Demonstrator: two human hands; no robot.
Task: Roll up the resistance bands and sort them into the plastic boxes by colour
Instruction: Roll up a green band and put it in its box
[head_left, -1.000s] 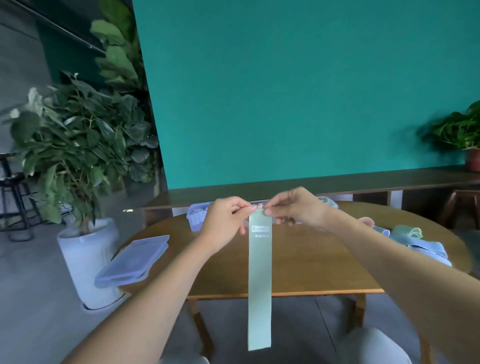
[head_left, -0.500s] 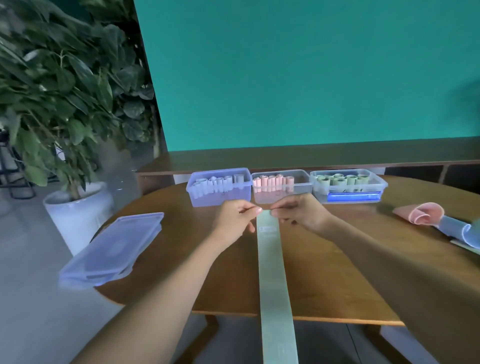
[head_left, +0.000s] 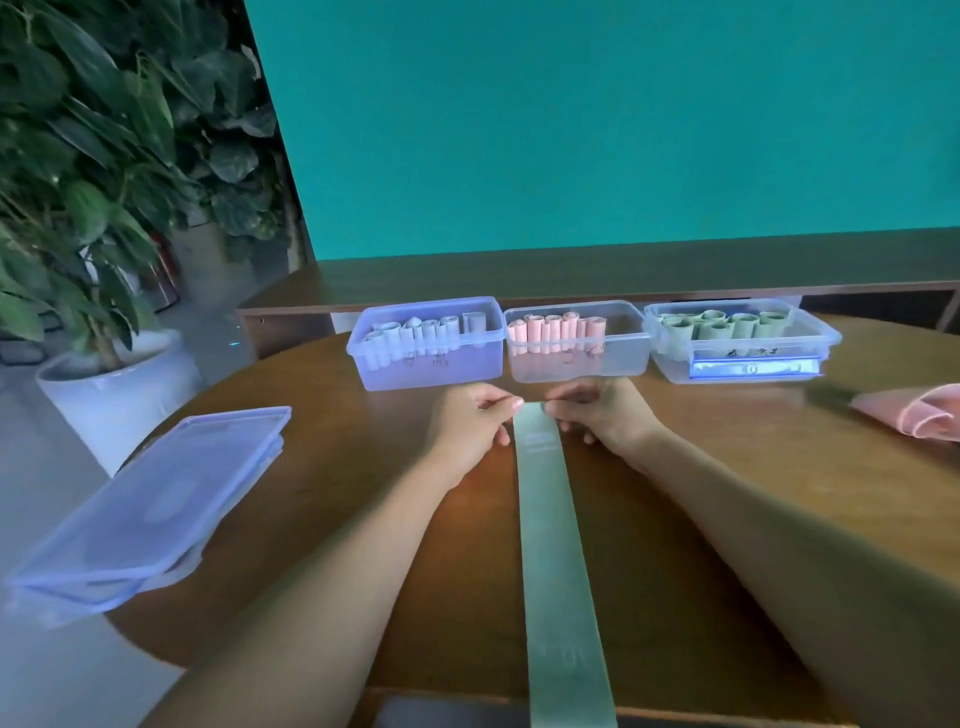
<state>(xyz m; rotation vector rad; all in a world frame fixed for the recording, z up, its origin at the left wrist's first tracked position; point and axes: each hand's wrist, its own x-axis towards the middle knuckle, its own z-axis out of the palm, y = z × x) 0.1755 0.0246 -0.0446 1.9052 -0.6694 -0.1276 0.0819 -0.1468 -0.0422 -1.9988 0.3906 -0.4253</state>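
Pinching the far end of the green resistance band (head_left: 548, 519) at centre frame, the left hand (head_left: 467, 431) and right hand (head_left: 597, 415) each close thumb and forefinger on one corner. This two-corner hold likely keeps the end square for starting a tight roll. The band lies flat on the wooden table (head_left: 337, 467), running toward the lower edge of the frame, where its near end is cut off. Three plastic boxes sit in a row above the hands; the green box (head_left: 743, 358), upper right, is the probable destination. Box label markings are illegible. A pink band (head_left: 919, 415) at right is partly cropped.
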